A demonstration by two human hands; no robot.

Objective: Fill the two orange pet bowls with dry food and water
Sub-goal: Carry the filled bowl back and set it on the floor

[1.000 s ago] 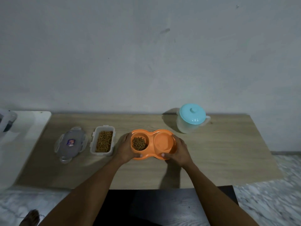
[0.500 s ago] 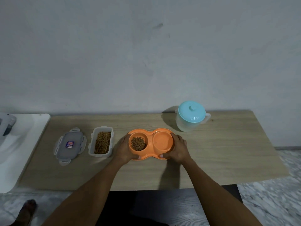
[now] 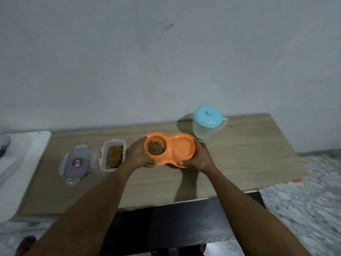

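Note:
The orange double pet bowl [image 3: 169,140] is in the middle of the wooden table [image 3: 249,163]. Its left well holds brown dry food [image 3: 155,147]; the right well [image 3: 183,146] looks to hold clear water. My left hand [image 3: 137,154] grips the bowl's left end, thumb on the front rim. My right hand [image 3: 200,157] grips its right end the same way. The bowl appears tilted slightly toward me; whether it is off the table I cannot tell. A clear pitcher with a light blue lid [image 3: 208,122] stands just behind the bowl's right end.
An open clear container of dry food [image 3: 113,157] lies left of the bowl, its lid [image 3: 76,163] further left. A white surface [image 3: 20,163] adjoins the table's left end. A dark bench [image 3: 166,224] stands below the front edge. The wall is close behind.
Both hands keep hold of the orange bowl, which now looks tipped a little toward me. The camera view has tilted; the pitcher and container stay put.

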